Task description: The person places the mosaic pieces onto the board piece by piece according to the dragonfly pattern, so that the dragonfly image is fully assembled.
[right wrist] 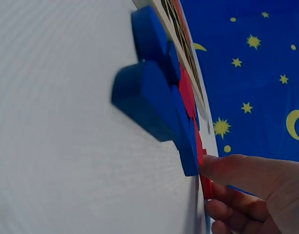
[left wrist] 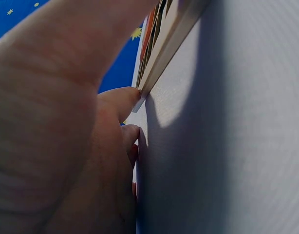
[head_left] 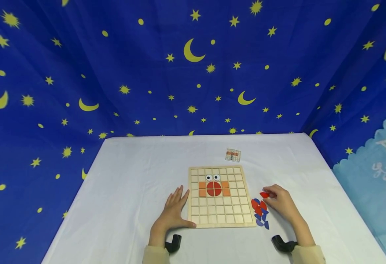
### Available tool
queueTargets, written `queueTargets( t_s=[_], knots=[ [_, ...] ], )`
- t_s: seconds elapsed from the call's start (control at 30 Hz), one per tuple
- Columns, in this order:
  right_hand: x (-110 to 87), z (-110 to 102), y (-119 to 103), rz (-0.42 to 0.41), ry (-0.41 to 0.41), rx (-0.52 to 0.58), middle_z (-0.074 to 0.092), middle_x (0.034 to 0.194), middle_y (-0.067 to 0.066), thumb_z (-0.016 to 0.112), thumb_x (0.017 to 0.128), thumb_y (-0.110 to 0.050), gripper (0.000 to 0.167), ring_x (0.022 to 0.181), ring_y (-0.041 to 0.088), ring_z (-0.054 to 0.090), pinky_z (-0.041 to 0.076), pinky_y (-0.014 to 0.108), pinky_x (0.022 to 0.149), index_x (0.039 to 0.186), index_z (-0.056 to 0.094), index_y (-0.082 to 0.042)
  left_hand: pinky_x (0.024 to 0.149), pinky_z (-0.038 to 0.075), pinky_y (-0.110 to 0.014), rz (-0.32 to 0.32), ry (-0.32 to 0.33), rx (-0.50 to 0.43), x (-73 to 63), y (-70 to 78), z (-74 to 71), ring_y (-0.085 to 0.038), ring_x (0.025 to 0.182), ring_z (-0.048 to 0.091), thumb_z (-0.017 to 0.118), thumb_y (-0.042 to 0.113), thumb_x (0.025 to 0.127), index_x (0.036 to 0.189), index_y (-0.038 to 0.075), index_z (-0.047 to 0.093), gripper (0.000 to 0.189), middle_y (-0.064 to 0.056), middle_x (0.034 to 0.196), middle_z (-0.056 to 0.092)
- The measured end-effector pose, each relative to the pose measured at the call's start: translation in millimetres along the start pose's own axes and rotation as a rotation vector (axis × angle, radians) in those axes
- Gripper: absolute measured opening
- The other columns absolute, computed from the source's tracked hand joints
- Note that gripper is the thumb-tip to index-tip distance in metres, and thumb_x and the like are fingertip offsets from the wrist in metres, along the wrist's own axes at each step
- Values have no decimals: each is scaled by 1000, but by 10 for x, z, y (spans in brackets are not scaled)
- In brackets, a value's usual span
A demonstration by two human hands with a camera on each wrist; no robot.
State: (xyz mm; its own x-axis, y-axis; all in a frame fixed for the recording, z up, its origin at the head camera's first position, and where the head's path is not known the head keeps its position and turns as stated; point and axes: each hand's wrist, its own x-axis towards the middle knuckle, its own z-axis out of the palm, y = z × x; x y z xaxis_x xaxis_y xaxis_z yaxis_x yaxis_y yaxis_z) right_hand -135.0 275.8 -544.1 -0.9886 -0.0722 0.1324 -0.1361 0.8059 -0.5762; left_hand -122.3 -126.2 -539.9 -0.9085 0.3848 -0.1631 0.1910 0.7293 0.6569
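Note:
A wooden grid board point(head_left: 217, 210) lies on the white table. On it, red quarter-circle pieces point(head_left: 214, 189) form a disc, with orange squares point(head_left: 202, 189) at both sides and two eye pieces point(head_left: 212, 178) above. My left hand point(head_left: 173, 214) is spread along the board's left side, index fingertip and thumb at its edge. My right hand point(head_left: 282, 200) pinches a red curved piece point(head_left: 264, 195) between thumb and fingers, just beyond a loose pile of red pieces point(head_left: 258, 207) and blue pieces point(head_left: 260, 222). In the right wrist view, thick blue pieces point(right wrist: 144, 92) lie before the thumb.
A small card point(head_left: 233, 155) with a printed grid picture lies behind the board. Black curved wrist mounts point(head_left: 174, 244) sit at both wrists. A blue curtain point(head_left: 153, 66) with stars and moons stands behind the table point(head_left: 140, 176); a light blue panel point(head_left: 374, 172) is at the right.

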Motion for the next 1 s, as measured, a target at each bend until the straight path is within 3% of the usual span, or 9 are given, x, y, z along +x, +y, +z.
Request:
queueTargets(
  t_s=[0.17, 0.33, 0.6, 0.73, 1.0],
  knots=[
    [116, 30, -188, -46, 71, 0, 65, 84, 8, 79, 71, -3, 34, 77, 20, 60, 54, 36, 69, 103, 69, 4, 121, 4, -55, -11, 2, 3, -6, -5, -25, -37, 149, 6, 88, 46, 54, 151, 7, 24, 123, -19, 160, 9],
    [244, 120, -435, -63, 109, 55, 66, 88, 10, 79, 73, -6, 36, 81, 24, 62, 54, 46, 75, 105, 68, 5, 120, 4, -56, 0, 1, 3, 7, -22, -7, -38, 149, 6, 88, 46, 54, 151, 7, 23, 123, -19, 160, 8],
    [370, 384, -666, -71, 148, 146, 64, 85, 9, 80, 73, -7, 35, 78, 20, 61, 54, 32, 69, 104, 69, 6, 120, 5, -56, 13, -2, 5, 14, -47, 23, -38, 149, 7, 88, 48, 54, 151, 7, 23, 123, -20, 160, 9],
    [418, 514, -734, -90, 128, 162, 64, 85, 9, 80, 73, -6, 33, 74, 17, 58, 51, 25, 64, 102, 69, 6, 120, 6, -57, 25, 6, 14, 10, -57, 31, -39, 148, 8, 87, 49, 54, 151, 7, 24, 123, -20, 160, 10],
    [484, 646, -757, -82, 68, 180, 66, 89, 10, 80, 73, -6, 31, 81, 19, 62, 54, 28, 69, 101, 70, 4, 120, 6, -55, 18, 12, 7, 13, -69, 38, -37, 149, 8, 88, 49, 54, 151, 9, 24, 123, -19, 160, 11]
  ],
)
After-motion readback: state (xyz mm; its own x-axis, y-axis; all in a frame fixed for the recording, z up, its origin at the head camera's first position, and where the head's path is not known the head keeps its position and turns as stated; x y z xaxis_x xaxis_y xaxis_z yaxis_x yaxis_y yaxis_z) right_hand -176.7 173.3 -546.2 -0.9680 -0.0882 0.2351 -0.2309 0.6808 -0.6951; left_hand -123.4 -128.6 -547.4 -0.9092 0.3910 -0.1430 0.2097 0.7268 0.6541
